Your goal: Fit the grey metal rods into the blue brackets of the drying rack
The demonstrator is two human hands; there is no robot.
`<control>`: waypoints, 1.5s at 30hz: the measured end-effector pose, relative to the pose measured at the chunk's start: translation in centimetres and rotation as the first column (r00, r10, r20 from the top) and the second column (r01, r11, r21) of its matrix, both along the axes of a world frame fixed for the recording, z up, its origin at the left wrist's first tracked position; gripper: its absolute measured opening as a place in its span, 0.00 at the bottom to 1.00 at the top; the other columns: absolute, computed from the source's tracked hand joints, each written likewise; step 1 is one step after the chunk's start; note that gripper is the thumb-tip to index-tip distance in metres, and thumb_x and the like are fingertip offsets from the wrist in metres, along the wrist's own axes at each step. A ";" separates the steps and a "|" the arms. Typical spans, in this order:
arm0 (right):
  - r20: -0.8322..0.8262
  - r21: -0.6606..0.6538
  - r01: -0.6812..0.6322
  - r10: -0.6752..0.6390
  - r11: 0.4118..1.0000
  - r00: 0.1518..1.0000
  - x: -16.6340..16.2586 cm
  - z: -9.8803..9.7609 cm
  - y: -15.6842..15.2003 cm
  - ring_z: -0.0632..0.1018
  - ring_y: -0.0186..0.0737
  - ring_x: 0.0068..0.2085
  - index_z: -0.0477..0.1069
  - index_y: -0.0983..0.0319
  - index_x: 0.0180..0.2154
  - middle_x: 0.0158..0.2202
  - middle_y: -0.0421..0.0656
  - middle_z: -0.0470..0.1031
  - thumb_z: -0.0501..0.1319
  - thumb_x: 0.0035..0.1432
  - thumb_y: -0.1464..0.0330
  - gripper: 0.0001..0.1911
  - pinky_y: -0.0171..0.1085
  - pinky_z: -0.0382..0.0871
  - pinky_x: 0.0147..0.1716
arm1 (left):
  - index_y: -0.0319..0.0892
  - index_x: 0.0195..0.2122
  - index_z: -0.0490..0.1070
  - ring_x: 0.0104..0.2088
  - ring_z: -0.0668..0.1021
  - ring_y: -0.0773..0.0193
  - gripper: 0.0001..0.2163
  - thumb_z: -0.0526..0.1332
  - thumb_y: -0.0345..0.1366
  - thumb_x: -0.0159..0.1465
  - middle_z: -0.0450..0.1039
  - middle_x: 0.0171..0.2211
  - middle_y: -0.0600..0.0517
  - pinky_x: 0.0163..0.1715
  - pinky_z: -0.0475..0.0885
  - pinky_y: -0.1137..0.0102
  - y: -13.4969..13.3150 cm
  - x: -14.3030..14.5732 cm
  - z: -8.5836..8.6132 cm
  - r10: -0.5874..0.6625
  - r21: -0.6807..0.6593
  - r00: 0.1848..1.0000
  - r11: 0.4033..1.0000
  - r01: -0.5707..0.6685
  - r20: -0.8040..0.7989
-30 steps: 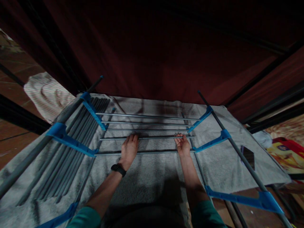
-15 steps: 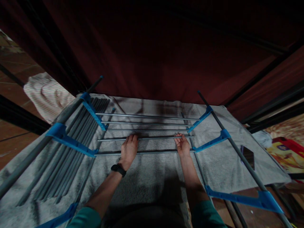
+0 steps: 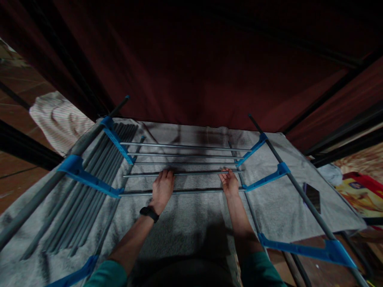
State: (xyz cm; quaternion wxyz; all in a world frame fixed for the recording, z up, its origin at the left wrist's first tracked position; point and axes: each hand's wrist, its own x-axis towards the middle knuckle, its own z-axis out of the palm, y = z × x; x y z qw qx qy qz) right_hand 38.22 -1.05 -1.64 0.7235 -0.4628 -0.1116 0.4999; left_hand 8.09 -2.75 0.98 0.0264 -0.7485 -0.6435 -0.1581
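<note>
A loose grey metal tube (image 3: 197, 173) lies crosswise between the two sides of a rack frame. My left hand (image 3: 163, 185), with a black watch at its wrist, is closed over the tube left of its middle. Near the right end, my right hand (image 3: 229, 182) grips the same tube, palm turned up. Both tube ends are apart from the blue plastic brackets (image 3: 265, 181). Closer to me, another crossbar (image 3: 197, 192) joins the left blue bracket (image 3: 92, 179) to the right one and passes by both wrists. Three crossbars (image 3: 185, 155) span the farther bracket pair.
Several loose grey tubes (image 3: 89, 187) lie side by side on the grey cloth (image 3: 185, 223) at left. A phone (image 3: 312, 197) rests beyond the right upright. Dark red fabric (image 3: 191, 71) hangs behind. A striped cloth (image 3: 61, 119) is at far left, a colourful package (image 3: 362, 193) at far right.
Hardly anything differs. Both hands keep their hold on the tube, and the frame stays in place.
</note>
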 end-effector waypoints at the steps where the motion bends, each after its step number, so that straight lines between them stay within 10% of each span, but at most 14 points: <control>1: -0.002 -0.004 0.007 -0.007 1.000 1.000 0.0 0.0 0.0 0.80 0.34 0.31 0.72 0.60 0.33 0.29 0.37 0.78 0.61 0.60 0.66 0.05 0.38 0.76 0.41 | 0.38 0.50 0.71 0.46 0.75 0.52 0.15 0.49 0.35 0.70 0.75 0.45 0.41 0.44 0.70 0.62 0.0 0.0 0.0 -0.002 0.007 1.000 1.000 0.002 -0.001; 21: -0.069 -0.004 0.062 -0.062 0.998 0.996 0.0 0.3 0.1 0.80 0.32 0.31 0.71 0.60 0.32 0.28 0.37 0.78 0.55 0.63 0.69 0.07 0.36 0.76 0.42 | 0.37 0.53 0.72 0.46 0.74 0.51 0.17 0.48 0.29 0.69 0.75 0.46 0.42 0.47 0.67 0.61 -0.1 -0.1 0.1 0.008 0.052 0.999 0.999 -0.006 -0.038; 45: -0.011 0.053 -0.016 0.017 0.998 1.000 -0.2 0.4 -0.6 0.80 0.34 0.32 0.70 0.60 0.35 0.31 0.37 0.78 0.57 0.66 0.66 0.07 0.46 0.77 0.47 | 0.39 0.50 0.73 0.58 0.68 0.44 0.15 0.56 0.34 0.64 0.66 0.56 0.38 0.56 0.65 0.52 0.7 -1.1 -0.5 0.218 0.135 0.895 0.948 -0.289 0.388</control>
